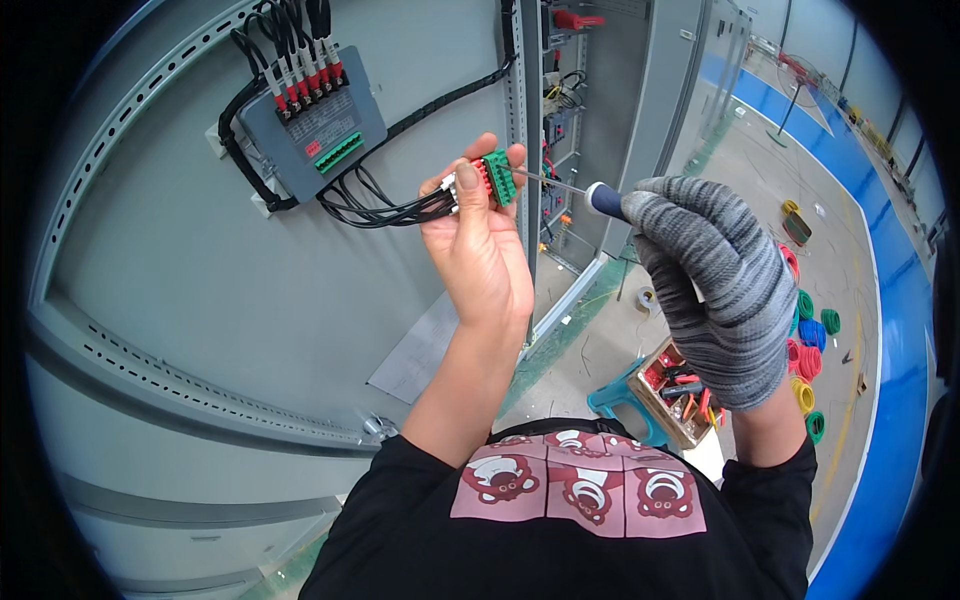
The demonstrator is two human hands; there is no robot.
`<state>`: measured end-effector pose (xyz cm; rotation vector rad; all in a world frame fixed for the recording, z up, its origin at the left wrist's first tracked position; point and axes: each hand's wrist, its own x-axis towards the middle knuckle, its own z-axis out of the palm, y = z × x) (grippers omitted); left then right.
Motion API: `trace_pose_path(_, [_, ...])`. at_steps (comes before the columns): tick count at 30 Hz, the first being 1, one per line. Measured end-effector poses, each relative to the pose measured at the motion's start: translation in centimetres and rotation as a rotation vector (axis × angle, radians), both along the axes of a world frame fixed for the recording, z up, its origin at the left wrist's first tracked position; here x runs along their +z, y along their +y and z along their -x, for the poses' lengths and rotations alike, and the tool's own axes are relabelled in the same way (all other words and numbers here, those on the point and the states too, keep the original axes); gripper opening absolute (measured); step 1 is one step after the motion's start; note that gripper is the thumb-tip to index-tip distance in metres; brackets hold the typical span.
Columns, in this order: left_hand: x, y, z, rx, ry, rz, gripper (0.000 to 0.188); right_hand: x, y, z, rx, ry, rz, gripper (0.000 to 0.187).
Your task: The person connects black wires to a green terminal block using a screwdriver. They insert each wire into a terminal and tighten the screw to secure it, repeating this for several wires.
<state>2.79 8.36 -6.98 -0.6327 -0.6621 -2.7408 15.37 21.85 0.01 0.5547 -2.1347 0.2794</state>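
Bare, my left hand pinches a green terminal plug between thumb and fingers. Black wires with white and red ends run into the plug from the left. A grey striped knit glove covers my right hand, which is closed round a screwdriver with a dark blue and white handle. Its thin shaft points left, and the tip meets the green plug's face. Up and left, a grey module is fixed to the panel, with a green socket and red-sleeved wires along its top.
An open grey cabinet with wiring inside stands beyond my hands. Below, a wooden tool box rests on a teal stool. Coloured wire coils lie on the floor at right. Paper is on the panel's lower part.
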Motion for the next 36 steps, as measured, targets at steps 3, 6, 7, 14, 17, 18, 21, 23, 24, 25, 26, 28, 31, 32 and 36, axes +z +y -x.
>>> trace_pose_path(3, [0.0,-0.1,0.0,0.017,-0.010,0.002,0.018,0.1,-0.4,-0.1,0.006,-0.027,-0.051,0.032])
trace_pose_path(6, [0.1,0.3,0.2,0.036,-0.019,0.021,0.019,0.4,-1.0,-0.3,0.020,-0.097,-0.066,0.031])
trace_pose_path(7, [0.3,0.4,0.3,0.049,-0.022,0.030,0.019,0.4,-1.3,0.2,0.046,-0.082,-0.066,0.031])
trace_pose_path(14, [0.1,0.5,0.5,0.127,-0.017,0.043,0.018,2.0,-1.5,0.7,0.104,-0.097,-0.106,0.039])
trace_pose_path(17, [-0.4,0.6,1.0,0.078,-0.037,-0.002,0.017,2.4,-1.8,0.7,0.246,-0.346,0.262,0.042])
trace_pose_path(18, [-0.4,0.5,1.1,0.065,-0.047,-0.006,0.017,2.3,-1.9,0.8,0.250,-0.325,0.263,0.043])
trace_pose_path(21, [0.2,0.8,0.5,0.094,-0.029,-0.003,0.016,2.1,-0.6,0.9,0.027,-0.160,-0.081,0.045])
trace_pose_path(23, [0.2,0.8,0.6,0.126,-0.019,0.020,0.016,2.1,0.0,0.8,-0.064,-0.093,-0.249,0.046])
trace_pose_path(24, [-0.1,0.8,0.8,0.109,-0.019,0.012,0.016,2.0,0.0,1.2,0.005,-0.013,-0.244,0.047])
trace_pose_path(25, [-0.4,0.8,1.1,0.094,-0.022,0.001,0.016,1.7,-0.2,1.9,0.076,0.065,-0.241,0.048])
trace_pose_path(26, [-0.6,0.8,1.2,0.079,-0.024,-0.010,0.017,1.7,-0.4,1.7,0.047,0.041,-0.228,0.048])
trace_pose_path(28, [-0.4,0.7,1.1,0.111,-0.019,0.006,0.017,2.0,-0.6,1.3,-0.016,-0.002,-0.205,0.049])
trace_pose_path(31, [-0.4,0.6,0.9,0.154,-0.029,0.033,0.017,1.9,-0.5,1.6,-0.056,-0.058,-0.159,0.051])
trace_pose_path(32, [-0.5,0.6,1.0,0.163,-0.029,0.039,0.016,1.9,-0.5,1.8,-0.022,-0.019,-0.177,0.051])
trace_pose_path(36, [-0.5,0.6,1.1,0.161,-0.031,0.047,0.015,1.4,-0.6,1.8,-0.024,0.017,-0.172,0.053])
